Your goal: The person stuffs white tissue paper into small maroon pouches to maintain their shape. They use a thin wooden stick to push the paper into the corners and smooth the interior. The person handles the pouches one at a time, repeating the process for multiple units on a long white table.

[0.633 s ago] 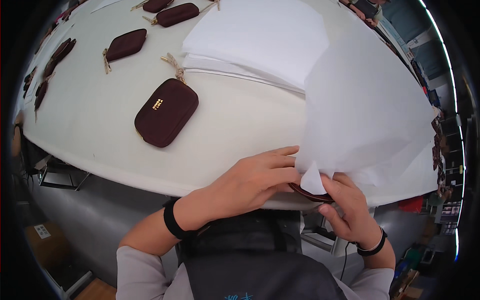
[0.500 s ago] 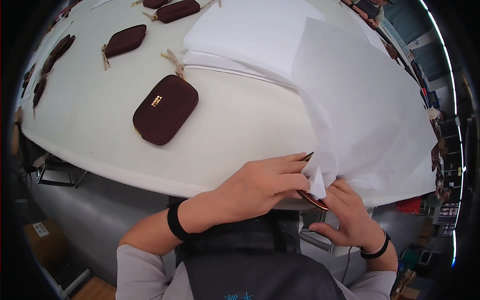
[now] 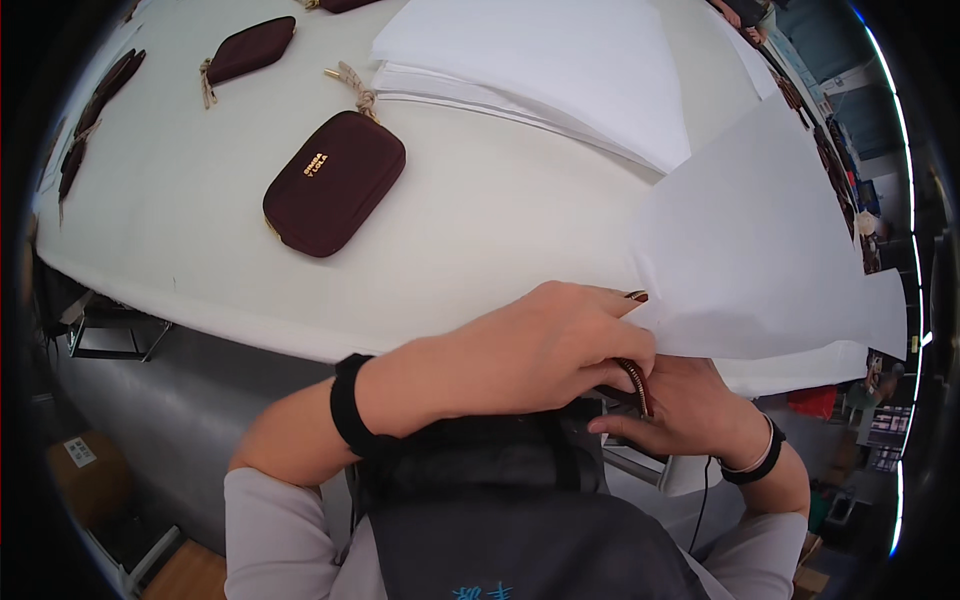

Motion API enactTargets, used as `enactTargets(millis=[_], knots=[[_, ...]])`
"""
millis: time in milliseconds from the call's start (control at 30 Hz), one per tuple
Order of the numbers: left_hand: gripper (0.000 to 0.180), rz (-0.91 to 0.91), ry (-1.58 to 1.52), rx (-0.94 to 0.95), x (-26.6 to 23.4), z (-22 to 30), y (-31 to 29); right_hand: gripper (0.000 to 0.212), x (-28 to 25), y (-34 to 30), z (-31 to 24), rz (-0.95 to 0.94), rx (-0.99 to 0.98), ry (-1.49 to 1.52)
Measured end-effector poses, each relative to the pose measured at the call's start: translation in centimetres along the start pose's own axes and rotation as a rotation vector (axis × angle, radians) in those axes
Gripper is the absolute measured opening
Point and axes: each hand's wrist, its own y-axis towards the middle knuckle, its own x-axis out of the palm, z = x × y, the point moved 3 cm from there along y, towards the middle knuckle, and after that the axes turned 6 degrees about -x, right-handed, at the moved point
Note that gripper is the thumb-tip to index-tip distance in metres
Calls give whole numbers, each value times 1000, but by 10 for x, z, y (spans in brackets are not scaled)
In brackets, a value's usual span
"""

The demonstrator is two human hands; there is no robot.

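Starting nearest the body, what comes first?

"A dark apron (image 3: 520, 545), then bare forearms with black wristbands (image 3: 352, 410)."

"And the hands?"

"The left hand (image 3: 555, 340) has its fingers curled around a dark red zip pouch (image 3: 638, 385), whose toothed edge shows between the two hands, at the table's front edge. The right hand (image 3: 690, 405) lies against that pouch, thumb spread apart. Its fingers are mostly hidden behind the left, so how tightly it grips I cannot tell."

"What's just past them?"

"A thin white sheet (image 3: 755, 240), fanning up and rightward over the pale table (image 3: 480, 230). Its near corner reaches the fingers; whether any of it is inside the pouch, I cannot tell."

"Farther off?"

"A maroon pouch (image 3: 335, 185) lies well apart from the hands, gold lettering on its face, a knotted beige cord at its top. Beyond, to the right, there's a stack of white paper (image 3: 530, 80)."

"And farthest?"

"A second maroon pouch (image 3: 252, 48) left of the stack, more dark pouches (image 3: 112, 80) along the left edge, and part of another person (image 3: 740, 12) at the upper right."
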Motion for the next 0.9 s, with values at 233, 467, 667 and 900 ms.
enactTargets(millis=[233, 467, 667, 900], knots=[[18, -158, -151, -135, -25, -12, 1, 48, -4, -4, 5, 149, -56, 138], [13, 14, -66, -126, -20, -15, -3, 42, -9, 19, 0, -63, 12, 121], [15, 90, -109, -158, -18, -18, -6, 32, 5, 22, 3, 84, 121, 399], [28, 140, -519, -358, -4, -2, -35, 39, 25, -7, -12, 178, 163, 1081]])
